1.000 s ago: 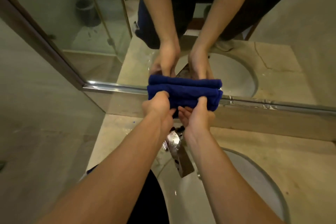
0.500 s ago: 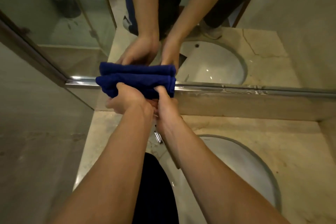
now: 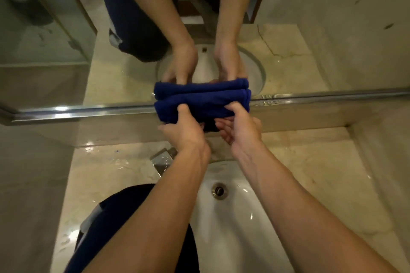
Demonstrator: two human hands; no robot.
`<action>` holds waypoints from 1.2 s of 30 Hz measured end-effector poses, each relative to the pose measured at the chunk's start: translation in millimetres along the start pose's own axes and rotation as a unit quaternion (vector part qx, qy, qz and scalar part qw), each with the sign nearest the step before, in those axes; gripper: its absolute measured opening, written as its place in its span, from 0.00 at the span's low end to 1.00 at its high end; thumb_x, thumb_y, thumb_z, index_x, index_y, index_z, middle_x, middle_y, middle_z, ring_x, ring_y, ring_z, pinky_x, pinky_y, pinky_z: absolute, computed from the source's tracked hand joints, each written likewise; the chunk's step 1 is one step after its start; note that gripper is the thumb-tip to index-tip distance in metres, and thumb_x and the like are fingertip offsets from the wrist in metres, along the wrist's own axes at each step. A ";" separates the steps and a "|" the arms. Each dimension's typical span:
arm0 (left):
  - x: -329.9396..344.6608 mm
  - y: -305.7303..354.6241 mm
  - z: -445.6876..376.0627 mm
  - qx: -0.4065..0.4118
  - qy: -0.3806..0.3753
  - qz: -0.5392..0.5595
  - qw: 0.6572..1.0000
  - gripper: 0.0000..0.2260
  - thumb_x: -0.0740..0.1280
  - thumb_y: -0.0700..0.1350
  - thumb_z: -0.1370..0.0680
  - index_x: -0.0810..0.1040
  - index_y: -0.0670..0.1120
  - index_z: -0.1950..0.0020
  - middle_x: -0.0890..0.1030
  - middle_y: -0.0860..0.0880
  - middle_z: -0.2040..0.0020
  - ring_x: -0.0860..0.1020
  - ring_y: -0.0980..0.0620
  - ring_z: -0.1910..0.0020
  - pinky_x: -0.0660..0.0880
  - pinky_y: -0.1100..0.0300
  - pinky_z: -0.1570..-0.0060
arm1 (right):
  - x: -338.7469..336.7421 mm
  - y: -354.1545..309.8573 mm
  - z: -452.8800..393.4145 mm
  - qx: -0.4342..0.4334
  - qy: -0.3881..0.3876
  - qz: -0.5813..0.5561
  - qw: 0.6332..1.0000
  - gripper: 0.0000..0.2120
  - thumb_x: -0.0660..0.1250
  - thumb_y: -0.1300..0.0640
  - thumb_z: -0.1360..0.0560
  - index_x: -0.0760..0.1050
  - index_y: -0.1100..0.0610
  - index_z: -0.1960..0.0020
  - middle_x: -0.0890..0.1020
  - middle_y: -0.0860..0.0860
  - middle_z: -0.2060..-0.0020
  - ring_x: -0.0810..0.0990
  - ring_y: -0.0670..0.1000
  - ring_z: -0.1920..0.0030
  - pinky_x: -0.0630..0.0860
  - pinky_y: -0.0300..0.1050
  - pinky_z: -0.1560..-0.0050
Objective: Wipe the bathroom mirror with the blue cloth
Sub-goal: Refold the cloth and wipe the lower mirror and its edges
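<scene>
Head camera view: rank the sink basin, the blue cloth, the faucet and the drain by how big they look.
1. sink basin
2. blue cloth
3. faucet, partly hidden by the left arm, so unsure
4. drain

The folded dark blue terry cloth [image 3: 199, 106], which half a second earlier had been pressed against the mirror's lower chrome edge strip [image 3: 88, 109] well to the left, slid back to the right along that strip. The left hand [image 3: 184, 131] and right hand [image 3: 239, 131] travelled with it, both gripping its lower edge. Below the grip, the white oval basin's metal drain [image 3: 219, 190] and the chrome tap [image 3: 163, 159] came into view.
</scene>
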State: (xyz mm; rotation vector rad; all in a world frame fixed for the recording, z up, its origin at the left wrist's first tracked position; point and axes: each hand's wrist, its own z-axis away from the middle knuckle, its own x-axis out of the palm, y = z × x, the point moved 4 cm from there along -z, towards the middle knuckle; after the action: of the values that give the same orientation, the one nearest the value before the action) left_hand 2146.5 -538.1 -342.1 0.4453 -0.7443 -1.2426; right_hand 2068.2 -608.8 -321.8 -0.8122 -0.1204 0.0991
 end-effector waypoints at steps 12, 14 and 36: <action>29.3 -72.7 -43.2 -0.140 -0.071 0.051 0.986 0.13 0.72 0.48 0.27 0.79 0.51 0.43 0.85 0.52 0.48 0.84 0.56 0.55 0.80 0.65 0.59 | -15.6 -17.2 18.5 -0.041 -0.007 -0.009 0.999 0.19 0.58 0.54 0.19 0.75 0.70 0.45 0.76 0.52 0.67 0.77 0.43 0.71 0.78 0.36 0.66; 25.8 -159.2 -141.3 -0.247 -0.085 0.085 0.961 0.29 0.73 0.71 0.38 0.76 0.68 0.38 0.75 0.77 0.46 0.74 0.79 0.66 0.66 0.83 0.71 | 12.9 -17.4 47.3 -0.011 -0.084 0.015 0.996 0.34 0.51 0.60 0.17 0.70 0.72 0.79 0.67 0.47 0.67 0.68 0.37 0.63 0.71 0.32 0.40; -4.2 29.4 -3.1 0.035 0.109 0.047 0.992 0.20 0.62 0.50 0.20 0.66 0.47 0.29 0.78 0.49 0.44 0.80 0.49 0.48 0.77 0.58 0.58 | 23.9 10.4 14.2 0.059 -0.095 0.023 0.994 0.06 0.70 0.59 0.28 0.76 0.60 0.61 0.81 0.54 0.75 0.76 0.46 0.79 0.68 0.34 0.78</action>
State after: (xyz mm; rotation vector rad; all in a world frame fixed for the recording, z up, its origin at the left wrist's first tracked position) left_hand 2168.2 -526.1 -325.5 0.5870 -0.6167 -1.0628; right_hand 2089.4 -588.2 -318.0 -0.6871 -0.2728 0.2239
